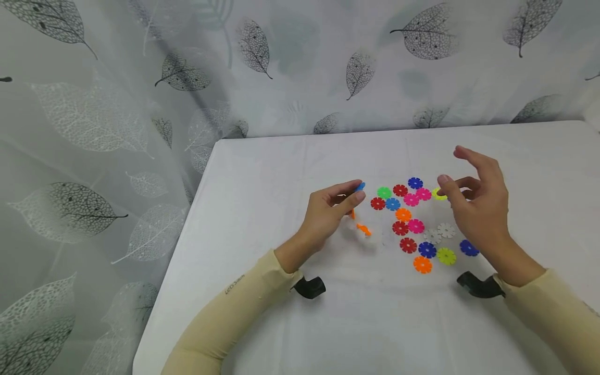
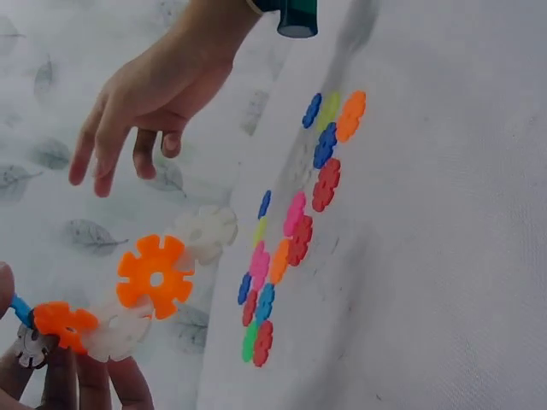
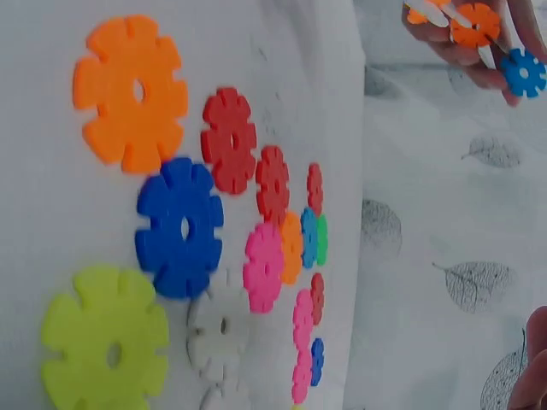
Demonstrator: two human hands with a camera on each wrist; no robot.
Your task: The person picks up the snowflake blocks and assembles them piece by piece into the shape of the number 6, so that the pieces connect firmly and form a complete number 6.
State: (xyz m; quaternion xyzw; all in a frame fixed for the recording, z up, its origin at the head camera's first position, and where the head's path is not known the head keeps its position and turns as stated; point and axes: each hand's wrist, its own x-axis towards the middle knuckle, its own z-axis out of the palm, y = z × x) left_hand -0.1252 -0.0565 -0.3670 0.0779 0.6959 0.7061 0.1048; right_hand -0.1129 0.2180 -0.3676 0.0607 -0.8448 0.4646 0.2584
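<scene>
The left hand [image 1: 328, 209] pinches a blue disc [image 1: 360, 186] in a chain of flower discs [image 2: 156, 278]. The chain is up over the table [image 1: 262, 177], left of the loose discs [image 1: 408, 245]. Seen from the left wrist, its long way slants up and right from the fingers to a white disc [image 2: 208, 232]. The right hand [image 1: 483, 208] hovers near the loose discs, fingers apart and softly bent.

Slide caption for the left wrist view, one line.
Left grip holding a linked chain of orange, white and blue notched discs, with loose coloured discs on the white tabletop.
</scene>
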